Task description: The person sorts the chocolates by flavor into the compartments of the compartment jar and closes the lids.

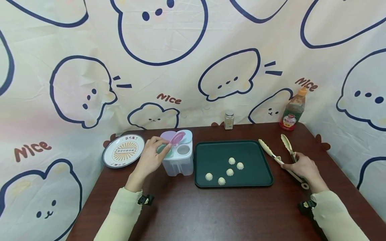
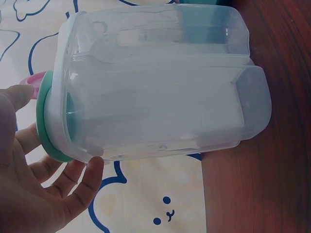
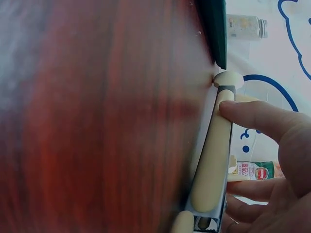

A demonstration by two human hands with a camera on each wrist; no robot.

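Note:
My left hand (image 1: 151,154) reaches over a clear divided storage box (image 1: 178,165) and holds the raised pink lid (image 1: 177,138) with thumb and fingertips. In the left wrist view the thumb meets the pink lid (image 2: 34,85), while other fingers lie by the green lid (image 2: 45,114) and the box's rim. A round compartment beneath the pink lid stands uncovered. On the right, my right hand (image 1: 304,167) grips cream-tipped tongs (image 1: 269,148), whose arms are spread apart. The right wrist view shows the thumb on one cream handle (image 3: 212,150).
A dark green tray (image 1: 253,167) with several small white piped dollops (image 1: 230,172) lies between the hands. To the left sits a patterned plate (image 1: 123,150). Along the back stand a small glass jar (image 1: 229,120) and a red sauce bottle (image 1: 292,112). Patterned cloth hangs behind the table.

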